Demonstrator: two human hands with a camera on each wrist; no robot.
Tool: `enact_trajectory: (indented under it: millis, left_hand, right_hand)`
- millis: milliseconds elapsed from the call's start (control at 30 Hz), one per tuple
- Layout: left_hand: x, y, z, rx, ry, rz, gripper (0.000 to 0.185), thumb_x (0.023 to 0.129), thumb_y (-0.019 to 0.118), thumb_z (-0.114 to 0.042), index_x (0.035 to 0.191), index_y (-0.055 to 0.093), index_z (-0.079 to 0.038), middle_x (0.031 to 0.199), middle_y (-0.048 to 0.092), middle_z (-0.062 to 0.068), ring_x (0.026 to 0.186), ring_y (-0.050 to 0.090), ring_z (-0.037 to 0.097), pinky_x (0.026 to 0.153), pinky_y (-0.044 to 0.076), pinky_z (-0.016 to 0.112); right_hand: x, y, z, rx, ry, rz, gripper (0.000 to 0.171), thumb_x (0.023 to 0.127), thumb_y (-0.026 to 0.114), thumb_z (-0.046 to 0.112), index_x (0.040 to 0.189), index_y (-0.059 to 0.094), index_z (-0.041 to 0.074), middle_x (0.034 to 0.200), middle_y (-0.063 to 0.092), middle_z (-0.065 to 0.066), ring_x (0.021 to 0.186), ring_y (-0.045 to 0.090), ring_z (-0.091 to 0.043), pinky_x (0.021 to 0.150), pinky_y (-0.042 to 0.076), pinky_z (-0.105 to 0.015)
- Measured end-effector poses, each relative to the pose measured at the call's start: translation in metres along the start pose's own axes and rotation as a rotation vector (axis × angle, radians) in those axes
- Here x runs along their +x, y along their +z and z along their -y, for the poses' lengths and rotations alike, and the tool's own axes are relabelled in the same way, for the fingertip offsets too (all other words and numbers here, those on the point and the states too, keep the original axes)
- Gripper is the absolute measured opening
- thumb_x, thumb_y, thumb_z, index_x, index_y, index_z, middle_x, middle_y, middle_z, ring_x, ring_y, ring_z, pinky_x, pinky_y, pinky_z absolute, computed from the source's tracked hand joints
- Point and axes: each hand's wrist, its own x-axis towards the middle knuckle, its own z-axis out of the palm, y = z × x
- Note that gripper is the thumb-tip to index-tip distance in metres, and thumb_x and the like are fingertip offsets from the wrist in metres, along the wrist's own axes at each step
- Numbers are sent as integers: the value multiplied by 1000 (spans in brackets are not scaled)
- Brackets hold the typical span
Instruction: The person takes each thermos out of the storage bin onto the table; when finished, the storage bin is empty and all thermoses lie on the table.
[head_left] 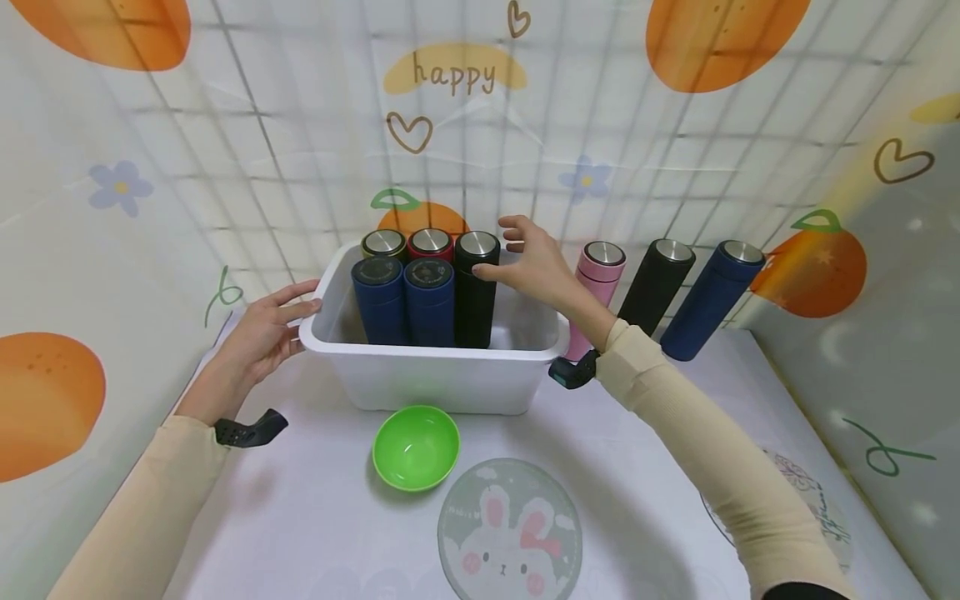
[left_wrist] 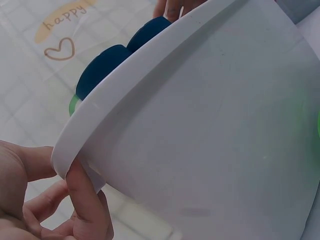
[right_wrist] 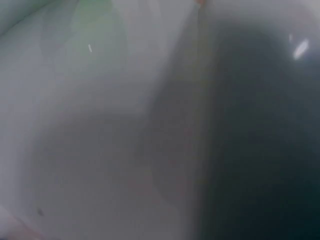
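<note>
Nearest you, a green bowl (head_left: 416, 447) is sitting on the table (head_left: 637, 467). Behind it is the white bin (head_left: 442, 375) — your left hand (head_left: 262, 337) is gripping its left rim. Your right hand (head_left: 536, 267) is resting loose, fingers spread, against the black bottle (head_left: 476, 292) standing in the bin. Farther right, a pink bottle (head_left: 596, 279) is leaning on the wall.

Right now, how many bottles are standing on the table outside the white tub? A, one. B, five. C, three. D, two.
C: a pink bottle, a black bottle and a dark blue bottle stand in a row to the right of the white tub; the other bottles are inside it.
</note>
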Motion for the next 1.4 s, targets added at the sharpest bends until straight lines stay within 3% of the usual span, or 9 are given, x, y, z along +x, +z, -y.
enact_trajectory:
  millis: [233, 567, 800, 1067, 1400]
  left_hand:
    - [3, 0, 1, 13, 4, -18, 62, 95, 72, -18, 150, 44, -13, 125, 52, 3, 93, 67, 18, 76, 60, 31]
    - [2, -4, 1, -28, -7, 15, 68, 95, 71, -16, 153, 37, -11, 129, 47, 6, 93, 66, 17, 76, 60, 31]
    - [0, -3, 1, -22, 4, 9, 65, 95, 72, -16, 151, 40, -11, 129, 48, 5, 93, 66, 17, 75, 60, 30]
    - [2, -2, 2, -8, 1, 0, 65, 96, 70, -16, 153, 38, -11, 130, 47, 5, 93, 65, 17, 73, 60, 28]
    - [3, 0, 1, 46, 7, -19, 65, 95, 71, -21, 152, 40, -11, 130, 48, 5, 93, 64, 18, 72, 59, 26]
  right_hand:
    - [6, 3, -2, 5, 19, 23, 86, 78, 86, 37, 147, 43, 8, 143, 51, -16, 127, 54, -33, 96, 53, -44]
    - [13, 11, -4, 5, 34, 62, 85, 78, 86, 32, 147, 44, 5, 141, 54, -16, 127, 53, -30, 98, 52, -42]
    - [16, 19, -5, -43, -21, 38, 84, 79, 86, 28, 147, 44, 4, 141, 54, -14, 125, 54, -29, 100, 48, -40]
    - [18, 24, -8, -83, -5, 5, 83, 79, 85, 30, 147, 44, 6, 143, 52, -14, 124, 55, -31, 102, 46, -42]
    - [23, 23, -18, 5, -4, -11, 70, 79, 85, 27, 139, 53, 8, 123, 64, -13, 109, 60, -26, 87, 51, -39]
